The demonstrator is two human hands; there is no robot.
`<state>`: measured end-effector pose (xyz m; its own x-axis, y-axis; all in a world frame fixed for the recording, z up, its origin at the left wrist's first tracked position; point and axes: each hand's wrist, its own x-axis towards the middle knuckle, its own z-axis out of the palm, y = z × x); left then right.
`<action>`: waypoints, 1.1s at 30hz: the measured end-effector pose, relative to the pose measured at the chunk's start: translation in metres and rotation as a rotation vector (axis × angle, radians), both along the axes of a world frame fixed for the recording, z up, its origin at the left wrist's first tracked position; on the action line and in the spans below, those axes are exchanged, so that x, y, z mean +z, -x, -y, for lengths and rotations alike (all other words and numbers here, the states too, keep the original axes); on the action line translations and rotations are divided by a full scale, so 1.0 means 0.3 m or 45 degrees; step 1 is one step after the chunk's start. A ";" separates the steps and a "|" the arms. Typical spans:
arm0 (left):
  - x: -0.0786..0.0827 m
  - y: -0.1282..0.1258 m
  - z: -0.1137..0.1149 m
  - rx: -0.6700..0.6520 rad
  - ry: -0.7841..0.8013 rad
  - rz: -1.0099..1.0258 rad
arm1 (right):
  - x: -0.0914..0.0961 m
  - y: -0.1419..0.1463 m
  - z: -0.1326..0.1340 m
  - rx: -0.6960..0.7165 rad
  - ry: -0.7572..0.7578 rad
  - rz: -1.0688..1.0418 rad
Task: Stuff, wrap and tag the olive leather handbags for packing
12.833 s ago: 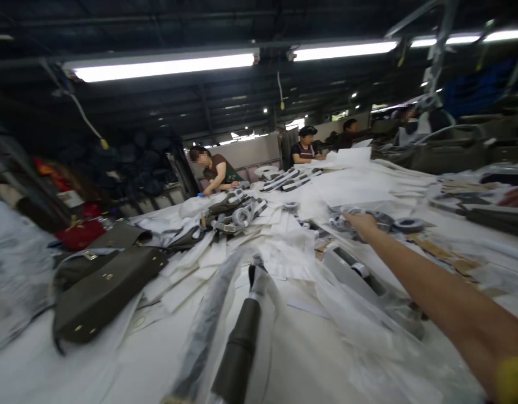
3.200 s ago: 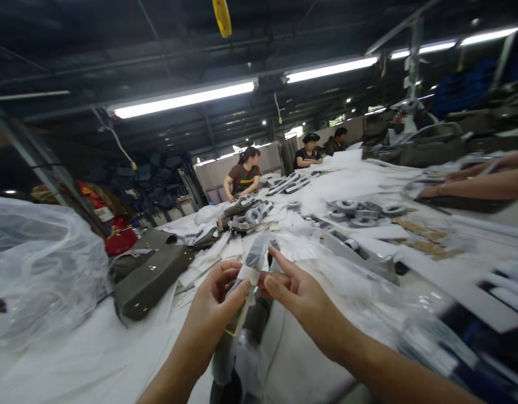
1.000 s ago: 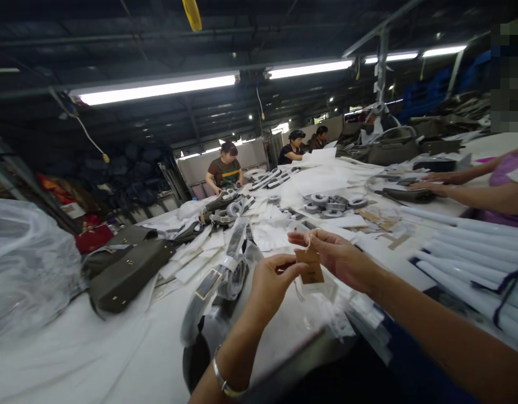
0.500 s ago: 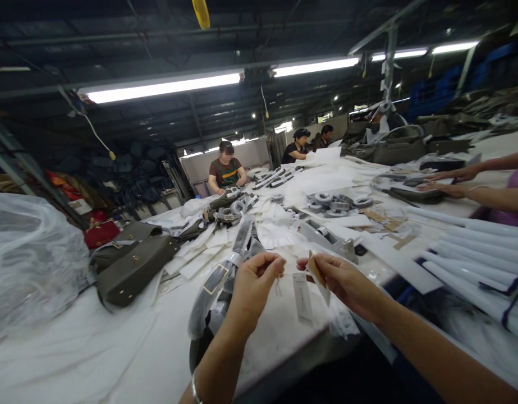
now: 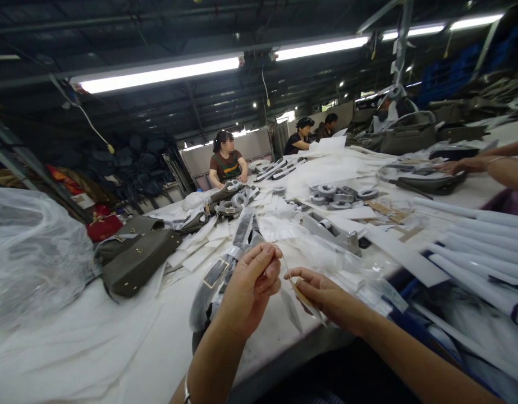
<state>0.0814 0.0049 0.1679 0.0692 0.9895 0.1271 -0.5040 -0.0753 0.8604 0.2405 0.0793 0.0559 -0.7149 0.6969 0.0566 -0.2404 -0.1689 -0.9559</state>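
Observation:
My left hand (image 5: 254,280) is closed in a pinch on one end of a thin string (image 5: 285,262). The string runs down toward my right hand (image 5: 324,292), whose thumb and fingers grip a brown hang tag (image 5: 301,296). A pale card tag (image 5: 290,310) hangs just left of those fingers. Behind my left hand lies a strap wrapped in grey-white padding, with a gold rectangular buckle (image 5: 215,273); my forearm covers part of it.
An olive bag (image 5: 141,264) lies at left beside crumpled clear plastic (image 5: 35,252). Rolled grey straps (image 5: 338,193) and paper sheets cover the table's middle. White wrapped tubes (image 5: 481,252) lie at right. A co-worker's hands (image 5: 456,165) touch a dark bag piece; other people sit behind.
My left hand has lifted slightly, drawing the string taut between my hands. My right hand has lowered and tilted the tags. The person across has turned their head.

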 end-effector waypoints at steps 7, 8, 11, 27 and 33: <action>0.032 -0.010 0.038 0.093 -0.031 -0.248 | 0.038 0.031 0.074 -0.341 -0.766 -0.022; 0.034 -0.014 0.042 0.112 -0.041 -0.287 | 0.054 0.044 0.097 -0.367 -0.837 -0.043; 0.047 -0.019 0.062 0.139 -0.078 -0.376 | 0.095 0.088 0.156 -0.515 -0.884 -0.064; -0.017 0.457 0.120 0.658 -0.057 -1.435 | 0.055 0.261 0.154 0.059 -0.329 0.321; -0.042 0.503 0.106 0.095 0.035 -1.352 | 0.061 0.398 0.103 0.094 -0.476 0.218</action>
<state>-0.0695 -0.0270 0.1552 0.0706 0.9974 0.0149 0.5110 -0.0490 0.8582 0.1213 0.0483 0.0742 -0.7833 0.5974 0.1719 -0.0728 0.1865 -0.9798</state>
